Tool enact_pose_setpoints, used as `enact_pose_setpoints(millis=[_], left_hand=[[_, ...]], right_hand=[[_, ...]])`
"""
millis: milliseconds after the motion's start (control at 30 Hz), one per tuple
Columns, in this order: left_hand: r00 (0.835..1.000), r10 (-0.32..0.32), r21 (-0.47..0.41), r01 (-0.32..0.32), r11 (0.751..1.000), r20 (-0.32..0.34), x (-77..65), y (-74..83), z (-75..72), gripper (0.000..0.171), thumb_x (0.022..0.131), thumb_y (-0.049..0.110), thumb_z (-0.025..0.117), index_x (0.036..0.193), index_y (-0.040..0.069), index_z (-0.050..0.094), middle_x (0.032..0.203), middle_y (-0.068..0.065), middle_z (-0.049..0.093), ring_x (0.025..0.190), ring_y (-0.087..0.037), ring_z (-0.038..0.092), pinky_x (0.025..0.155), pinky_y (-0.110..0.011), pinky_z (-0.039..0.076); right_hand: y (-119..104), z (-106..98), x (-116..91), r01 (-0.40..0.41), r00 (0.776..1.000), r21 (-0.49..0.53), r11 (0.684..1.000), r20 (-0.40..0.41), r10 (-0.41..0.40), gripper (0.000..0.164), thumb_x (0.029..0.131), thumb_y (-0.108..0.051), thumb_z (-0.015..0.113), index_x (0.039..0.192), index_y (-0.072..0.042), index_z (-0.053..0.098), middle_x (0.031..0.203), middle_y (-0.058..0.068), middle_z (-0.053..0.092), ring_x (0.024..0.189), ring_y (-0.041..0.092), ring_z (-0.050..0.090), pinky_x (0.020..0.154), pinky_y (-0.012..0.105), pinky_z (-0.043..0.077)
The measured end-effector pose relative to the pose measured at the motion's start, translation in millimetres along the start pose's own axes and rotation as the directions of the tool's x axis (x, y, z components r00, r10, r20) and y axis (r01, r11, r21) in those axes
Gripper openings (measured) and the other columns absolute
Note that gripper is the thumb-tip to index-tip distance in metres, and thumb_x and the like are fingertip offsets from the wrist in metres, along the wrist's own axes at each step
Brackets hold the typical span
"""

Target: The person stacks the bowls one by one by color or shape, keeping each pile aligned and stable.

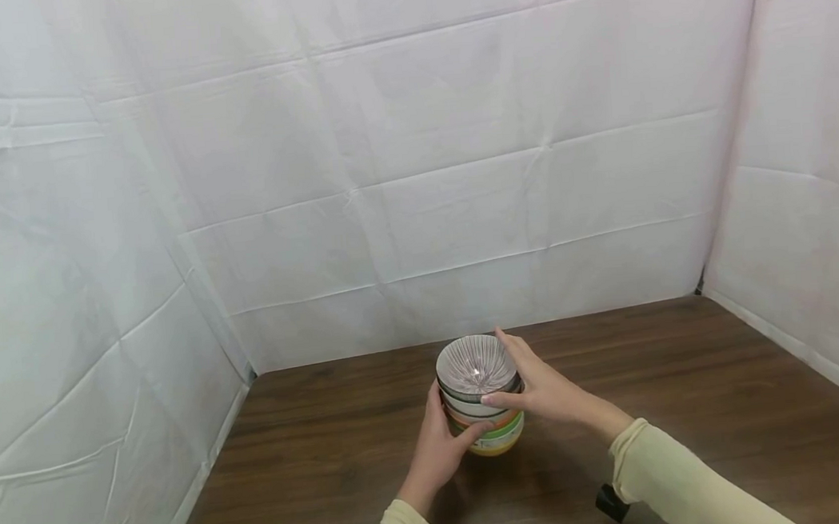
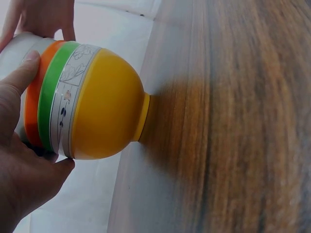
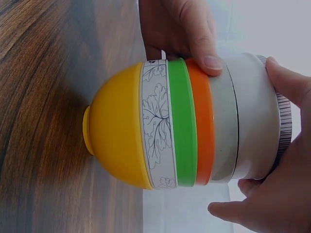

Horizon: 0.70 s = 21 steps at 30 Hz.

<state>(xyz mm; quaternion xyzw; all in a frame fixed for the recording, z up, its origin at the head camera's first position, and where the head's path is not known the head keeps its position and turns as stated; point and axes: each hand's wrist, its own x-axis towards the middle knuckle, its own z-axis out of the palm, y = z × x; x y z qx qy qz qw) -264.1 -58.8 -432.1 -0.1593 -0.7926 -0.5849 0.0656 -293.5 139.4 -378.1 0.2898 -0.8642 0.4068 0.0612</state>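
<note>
Both hands hold a nested stack of bowls in the head view. On top is a bowl with thin dark stripes inside (image 1: 474, 361). Below it, the right wrist view shows white bowls (image 3: 255, 116), an orange bowl (image 3: 202, 119), a green bowl (image 3: 182, 124) and a white leaf-patterned band (image 3: 158, 121). Lowest comes a yellow bowl (image 2: 109, 104), its foot right at the tabletop. My left hand (image 1: 438, 449) grips the stack's side around the middle bowls, thumb toward me. My right hand (image 1: 542, 387) grips the upper bowls near the rim, thumb and fingers spread around them.
The stack is over a dark brown wooden table (image 1: 315, 445). White sheeting (image 1: 417, 230) hangs behind the table and along both sides. A small black object (image 1: 610, 503) shows beside the right sleeve, near the front.
</note>
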Motion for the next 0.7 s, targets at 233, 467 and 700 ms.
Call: enact_pose_setpoints(millis=[233,467,700], left_hand=[[1.000,-0.007,-0.003,0.007,1.000,-0.002,0.8,0.3,-0.2,0.099,0.080,0.036,0.075,0.151,0.009,0.012,0.151,-0.017,0.030,0.136,-0.032,0.032,0.113,-0.060,0.027],[1.000,-0.005,0.005,0.005,1.000,-0.007,3.1,-1.0,-0.9,0.099,0.079,0.037,0.076,0.150,0.008,0.013,0.149,-0.017,0.033,0.134,-0.032,0.035,0.112,-0.061,0.028],[1.000,0.004,0.003,-0.004,1.000,-0.009,2.3,-0.3,-2.2,0.098,0.079,0.036,0.076,0.151,0.010,0.014,0.149,-0.016,0.033,0.134,-0.031,0.035,0.112,-0.060,0.028]], right_hand=[[0.8,-1.4,0.0,-0.017,0.999,0.019,1.000,0.038,0.016,0.106,0.083,-0.042,0.070,0.152,0.001,0.002,0.154,0.027,0.012,0.134,0.042,0.028,0.106,0.068,0.029],[0.8,-2.2,1.3,-0.019,0.999,0.032,0.999,0.052,0.017,0.106,0.084,-0.041,0.070,0.152,0.000,0.000,0.155,0.027,0.010,0.136,0.042,0.025,0.107,0.068,0.028],[0.9,-2.3,1.3,-0.026,0.998,0.031,0.999,0.060,0.024,0.106,0.084,-0.042,0.070,0.152,-0.001,0.000,0.155,0.027,0.009,0.136,0.042,0.025,0.107,0.068,0.028]])
